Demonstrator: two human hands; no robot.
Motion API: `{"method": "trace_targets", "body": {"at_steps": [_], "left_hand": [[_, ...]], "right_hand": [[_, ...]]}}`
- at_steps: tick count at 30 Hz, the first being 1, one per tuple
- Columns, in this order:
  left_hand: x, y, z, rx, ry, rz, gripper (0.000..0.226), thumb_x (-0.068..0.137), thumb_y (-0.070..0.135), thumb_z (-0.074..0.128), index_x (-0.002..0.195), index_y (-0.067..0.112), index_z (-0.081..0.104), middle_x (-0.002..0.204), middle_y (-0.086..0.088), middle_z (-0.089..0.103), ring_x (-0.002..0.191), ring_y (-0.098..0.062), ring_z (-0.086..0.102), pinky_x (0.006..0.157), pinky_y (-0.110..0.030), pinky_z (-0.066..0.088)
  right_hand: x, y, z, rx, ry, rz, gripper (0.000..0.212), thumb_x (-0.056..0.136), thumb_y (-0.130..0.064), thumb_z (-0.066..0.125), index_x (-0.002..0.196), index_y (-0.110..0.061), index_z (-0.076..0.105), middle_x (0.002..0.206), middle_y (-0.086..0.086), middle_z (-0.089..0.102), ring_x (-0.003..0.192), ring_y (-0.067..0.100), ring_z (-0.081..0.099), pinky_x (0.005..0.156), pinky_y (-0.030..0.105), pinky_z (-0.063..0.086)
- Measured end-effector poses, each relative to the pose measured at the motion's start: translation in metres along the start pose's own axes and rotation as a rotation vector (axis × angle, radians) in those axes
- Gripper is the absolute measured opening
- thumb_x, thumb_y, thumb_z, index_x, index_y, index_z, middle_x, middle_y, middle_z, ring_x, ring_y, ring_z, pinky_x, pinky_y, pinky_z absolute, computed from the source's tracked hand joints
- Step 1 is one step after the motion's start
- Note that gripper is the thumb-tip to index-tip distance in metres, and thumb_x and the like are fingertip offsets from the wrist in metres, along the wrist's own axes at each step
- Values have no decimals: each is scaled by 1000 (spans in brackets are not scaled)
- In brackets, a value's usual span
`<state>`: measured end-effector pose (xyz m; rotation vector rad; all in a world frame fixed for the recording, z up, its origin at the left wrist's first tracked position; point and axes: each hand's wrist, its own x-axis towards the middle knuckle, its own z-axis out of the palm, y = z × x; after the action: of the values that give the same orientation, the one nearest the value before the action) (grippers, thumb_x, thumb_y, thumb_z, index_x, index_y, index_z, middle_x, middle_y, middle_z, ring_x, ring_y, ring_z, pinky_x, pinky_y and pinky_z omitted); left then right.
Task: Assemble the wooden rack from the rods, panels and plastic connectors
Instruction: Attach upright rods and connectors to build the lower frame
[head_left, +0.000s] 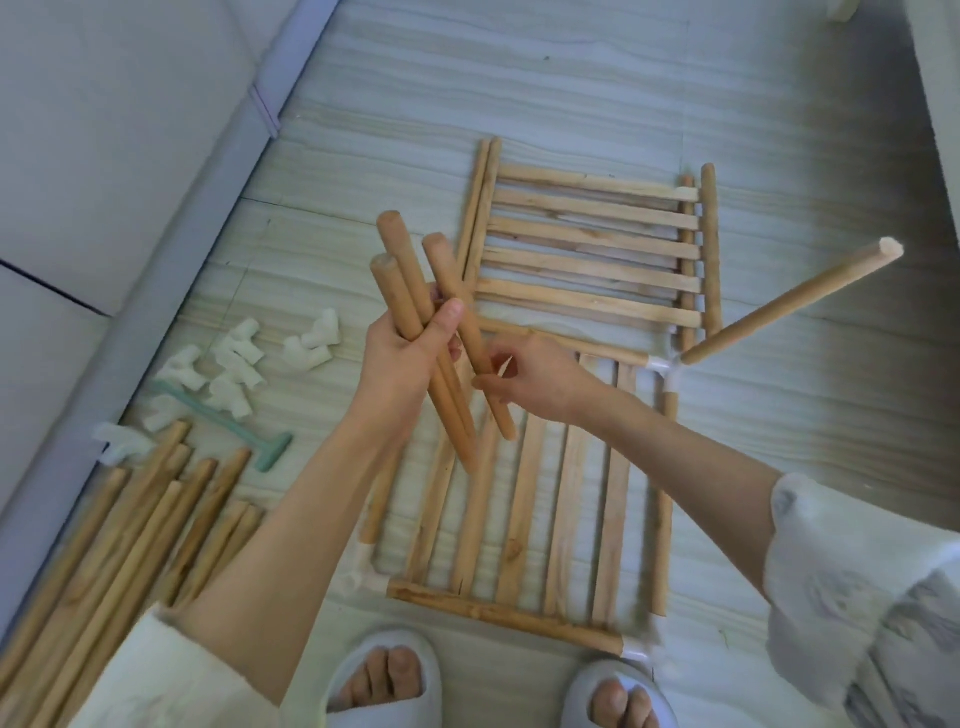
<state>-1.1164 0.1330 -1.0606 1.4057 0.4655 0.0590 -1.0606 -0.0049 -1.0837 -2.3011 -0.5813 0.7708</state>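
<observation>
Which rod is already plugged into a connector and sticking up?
The single rod at the right, rising from the near panel's far-right corner connector. The others are held in hands or lie loose on the floor.

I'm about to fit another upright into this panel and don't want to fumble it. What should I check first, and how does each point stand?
1. Rod bundle gripped by left hand: ok.
2. Right hand pinching a single rod: ok.
3. Near panel flat on the floor: ok.
4. First upright seated in its corner connector: ok; depth cannot tell.
5. Left front connector socket free: cannot tell.
6. Spare connectors in reach: ok.
</observation>
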Motion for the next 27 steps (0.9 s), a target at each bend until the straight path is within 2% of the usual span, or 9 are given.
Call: {"method": "trace_targets", "body": {"at_steps": [2, 5, 7, 10, 12, 15, 18, 22, 27], "left_hand": [[7, -1, -13, -5, 71, -39, 11, 94, 17, 54, 102, 15, 61, 85, -7, 62, 58, -13, 47, 58, -25, 44], [23, -15, -44, 141, 292, -114, 6, 93, 19, 56, 89, 16, 59, 73, -1, 61, 54, -15, 44, 55, -28, 40], [31, -33, -64, 378, 364, -158, 10, 91, 21, 57, 83, 17, 60, 75, -4, 63, 65, -22, 52, 63, -31, 41], [34, -68, -84, 787, 276, -314, 15, 88, 21, 57, 94, 10, 65, 93, -12, 68, 91, -31, 60, 75, -33, 44], [31, -91, -89, 888, 175, -426, 18, 86, 23, 59, 99, 12, 66, 100, -12, 68, 98, -31, 60, 79, -33, 46], [24, -113, -88, 864, 101, -513, 23, 85, 29, 64, 102, 14, 67, 105, -12, 67, 101, -30, 61, 83, -33, 48], [24, -116, -83, 810, 91, -503, 25, 85, 28, 65, 105, 13, 68, 105, -11, 67, 101, -29, 61, 78, -29, 45], [28, -114, -80, 848, 39, -513, 31, 84, 35, 66, 105, 12, 66, 101, -10, 66, 96, -27, 61, 79, -32, 49], [30, -119, -79, 824, 48, -557, 34, 85, 35, 66, 106, 9, 66, 101, -11, 65, 93, -26, 60, 77, -31, 50]], "right_hand": [[13, 3, -3, 72, 121, 73, 10, 86, -16, 59, 90, -7, 61, 87, 7, 68, 78, 21, 65, 79, 36, 53], [33, 4, -14, 418, 304, 150, 6, 85, -7, 58, 87, -3, 62, 79, 11, 68, 74, 23, 69, 78, 39, 58], [48, -4, -17, 653, 341, 171, 9, 88, -1, 57, 82, -7, 62, 78, 10, 66, 75, 21, 68, 78, 33, 58], [73, -15, -11, 819, 422, 167, 7, 91, -2, 55, 87, -6, 60, 84, 12, 66, 80, 23, 68, 82, 31, 57], [86, -19, -5, 770, 463, 151, 6, 92, -5, 55, 93, -3, 60, 84, 10, 66, 81, 22, 68, 82, 32, 57], [94, -20, 1, 584, 463, 132, 13, 93, -11, 54, 100, -2, 61, 86, 9, 67, 81, 19, 69, 82, 34, 57], [96, -16, -1, 423, 448, 101, 13, 92, -16, 54, 98, -7, 62, 86, 5, 68, 82, 17, 69, 83, 35, 56], [100, -19, -2, 153, 399, 15, 21, 91, -21, 55, 99, -4, 65, 87, 10, 69, 85, 21, 66, 85, 39, 53], [111, -34, -3, -67, 385, -18, 25, 92, -25, 56, 101, -1, 61, 94, 11, 67, 90, 22, 62, 78, 29, 48]]}}
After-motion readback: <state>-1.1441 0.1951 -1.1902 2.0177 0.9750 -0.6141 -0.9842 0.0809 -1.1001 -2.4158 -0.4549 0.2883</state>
